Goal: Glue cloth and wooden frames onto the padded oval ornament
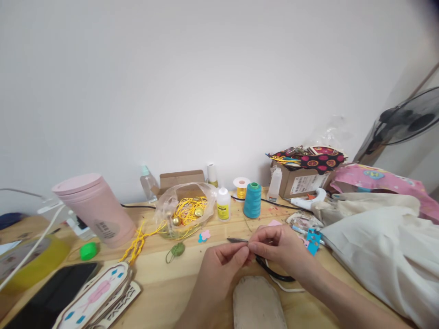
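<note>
My left hand (226, 265) and my right hand (279, 246) meet above the table, both closed in a pinch with fingertips touching. What lies between the fingertips is too small to make out. A dark pointed blade of what look like scissors (236, 240) sticks out left behind the fingers, and a black handle loop shows under my right hand. A white cord (291, 289) curves below it. Just beneath my hands lies a pale wooden plaque (258, 304) with a rounded top. A blue thread cone (252, 201) and a glue bottle (223, 204) stand beyond.
On the left are a tilted pink tumbler (98, 212), a phone (58, 292), yellow tape (44, 265) and stacked decorated plaques (99, 299). A plastic bag (192, 196) holds yellow cord. To the right stand a cardboard box (298, 180), a glue gun (313, 198) and white cloth (377, 246).
</note>
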`<state>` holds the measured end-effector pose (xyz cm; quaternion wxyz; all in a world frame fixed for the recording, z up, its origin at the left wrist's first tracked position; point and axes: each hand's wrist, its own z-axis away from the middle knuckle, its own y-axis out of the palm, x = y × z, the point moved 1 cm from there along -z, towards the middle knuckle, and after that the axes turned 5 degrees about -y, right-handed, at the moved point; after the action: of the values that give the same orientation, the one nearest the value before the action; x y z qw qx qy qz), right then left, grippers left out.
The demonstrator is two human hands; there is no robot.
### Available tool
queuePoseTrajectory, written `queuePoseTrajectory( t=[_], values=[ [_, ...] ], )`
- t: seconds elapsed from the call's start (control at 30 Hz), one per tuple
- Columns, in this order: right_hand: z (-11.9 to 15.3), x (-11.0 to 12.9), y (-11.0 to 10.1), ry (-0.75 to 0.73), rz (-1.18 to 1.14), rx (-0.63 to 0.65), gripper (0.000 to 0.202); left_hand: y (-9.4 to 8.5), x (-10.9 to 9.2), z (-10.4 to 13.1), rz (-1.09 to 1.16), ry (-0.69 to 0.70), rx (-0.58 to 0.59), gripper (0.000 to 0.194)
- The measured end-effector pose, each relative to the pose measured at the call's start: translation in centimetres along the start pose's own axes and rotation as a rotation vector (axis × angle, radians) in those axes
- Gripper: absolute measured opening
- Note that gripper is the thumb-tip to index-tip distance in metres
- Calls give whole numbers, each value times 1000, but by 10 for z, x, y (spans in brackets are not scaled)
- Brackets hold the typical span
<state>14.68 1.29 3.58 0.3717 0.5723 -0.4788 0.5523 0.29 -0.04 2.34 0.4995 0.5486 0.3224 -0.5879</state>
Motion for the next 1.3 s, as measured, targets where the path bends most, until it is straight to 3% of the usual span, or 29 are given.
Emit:
queuePoseTrajectory(
  t=[0.27,0.43,0.63,0.83,1.13,1.3],
  values=[
    [1,-3,1,-20,-19,13,11,1,-1,3,94,-75,-16,15],
    [-2,-10,-4,-38,12,-147,22,-3,0,2,115,-41,-35,18],
    [-15,-7,1,-143,378,-232,34,-7,3,0,325,-20,-42,14],
    [-57,-2,20,-277,565,-219,46,-11,-2,0,539,-26,-84,10],
    [-90,-23,33,-285,573,-282,29,-22,-7,-2,569,68,-232,9],
    [-72,0,27,-333,528,-315,30,-26,-13,-1,552,147,-277,10]
  ],
)
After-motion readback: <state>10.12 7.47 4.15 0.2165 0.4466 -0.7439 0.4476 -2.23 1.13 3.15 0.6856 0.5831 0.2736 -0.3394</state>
